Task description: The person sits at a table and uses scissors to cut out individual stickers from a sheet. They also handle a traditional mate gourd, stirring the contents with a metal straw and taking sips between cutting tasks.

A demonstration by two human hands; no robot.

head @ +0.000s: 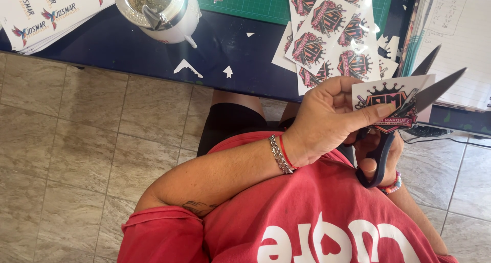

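Sticker cutting, over the lap.
Left hand [327, 117] pinches a glossy crown-crest sticker [391, 102] just off the table edge; right hand [378, 153] grips dark-handled scissors [409, 107], steel blades parted at it.

Left forearm crossing the chest, wrist bent, left hand [327, 121] curled with thumb stretched flat and fingers pinched tight. Right hand [376, 158] tucked low behind the left, mostly hidden, thumb and fingers hooked closed, wrist angled up from below.
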